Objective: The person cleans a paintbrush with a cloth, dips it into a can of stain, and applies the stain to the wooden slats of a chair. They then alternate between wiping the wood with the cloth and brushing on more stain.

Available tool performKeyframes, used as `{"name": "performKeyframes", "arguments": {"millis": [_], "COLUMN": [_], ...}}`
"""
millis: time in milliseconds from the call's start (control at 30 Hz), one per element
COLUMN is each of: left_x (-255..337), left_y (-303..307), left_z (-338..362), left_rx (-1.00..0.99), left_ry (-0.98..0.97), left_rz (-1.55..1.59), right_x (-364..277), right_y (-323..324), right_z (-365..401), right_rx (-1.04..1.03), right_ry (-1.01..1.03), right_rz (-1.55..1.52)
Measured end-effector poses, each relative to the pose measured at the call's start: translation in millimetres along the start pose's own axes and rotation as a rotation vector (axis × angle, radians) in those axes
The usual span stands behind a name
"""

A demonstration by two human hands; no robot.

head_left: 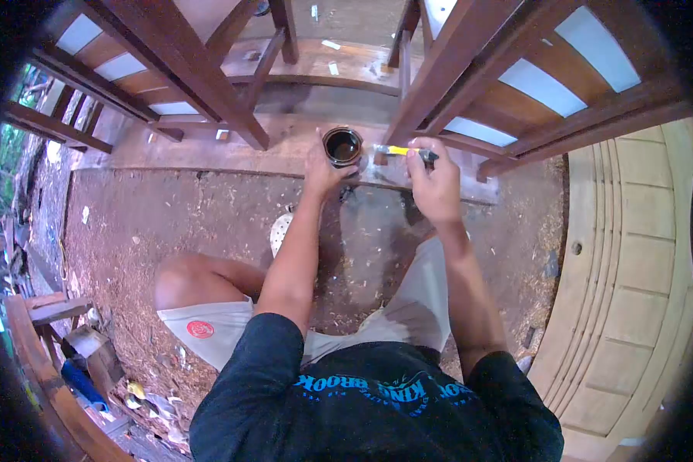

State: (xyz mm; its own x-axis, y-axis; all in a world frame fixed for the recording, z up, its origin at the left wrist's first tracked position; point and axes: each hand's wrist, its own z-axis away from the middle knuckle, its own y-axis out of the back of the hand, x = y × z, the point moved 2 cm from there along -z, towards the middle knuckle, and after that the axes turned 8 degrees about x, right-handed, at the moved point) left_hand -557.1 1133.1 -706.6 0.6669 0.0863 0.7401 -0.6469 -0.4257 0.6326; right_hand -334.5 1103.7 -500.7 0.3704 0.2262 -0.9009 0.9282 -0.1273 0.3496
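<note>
A round container of dark liquid [343, 146] is held upright over the plank by my left hand [323, 171], whose fingers wrap round its side. Just to the right, my right hand [436, 181] is closed on a paintbrush [403, 151] with a yellow and black handle. The brush lies roughly level, its bristles pointing left toward the container, with a small gap between them. Brown wooden frames with pale panels stand on both sides, the left frame [177, 69] and the right frame [470, 77].
A wooden plank [269, 150] runs across in front of me. Beyond it lies another board [308, 61]. At the right is a pale panelled wooden door [631, 269]. Wood shavings cover the dirt floor [131, 223]. A wooden box [92, 354] and loose scraps sit at the lower left.
</note>
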Motion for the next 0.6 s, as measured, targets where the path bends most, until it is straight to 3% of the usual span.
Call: {"name": "performKeyframes", "arguments": {"millis": [133, 233, 300, 400, 467, 500, 600], "left_x": [-10, -17, -17, -26, 16, 45, 97], "left_y": [10, 32, 64, 115, 178, 206, 266], "left_z": [6, -6, -31, -80, -95, -100, -81], "left_rx": [-0.090, -0.351, -0.720, -0.995, -0.663, -0.725, -0.646], "left_ry": [0.027, 0.120, 0.067, 0.012, -0.141, -0.188, -0.271], "left_rz": [-0.174, -0.389, -0.569, -0.746, -0.765, -0.869, -0.811], "right_x": [20, 27, 32, 35, 37, 40, 58], "right_y": [-20, -33, -46, -65, -76, -81, -96], "right_z": [-17, -35, -46, -58, -64, -67, -70], "right_rx": [0.061, 0.030, 0.043, -0.020, -0.054, -0.067, -0.079], "right_ry": [0.102, 0.128, 0.197, 0.219, 0.200, 0.198, 0.201], "right_rz": [0.113, 0.209, 0.285, 0.386, 0.426, 0.420, 0.461]}}
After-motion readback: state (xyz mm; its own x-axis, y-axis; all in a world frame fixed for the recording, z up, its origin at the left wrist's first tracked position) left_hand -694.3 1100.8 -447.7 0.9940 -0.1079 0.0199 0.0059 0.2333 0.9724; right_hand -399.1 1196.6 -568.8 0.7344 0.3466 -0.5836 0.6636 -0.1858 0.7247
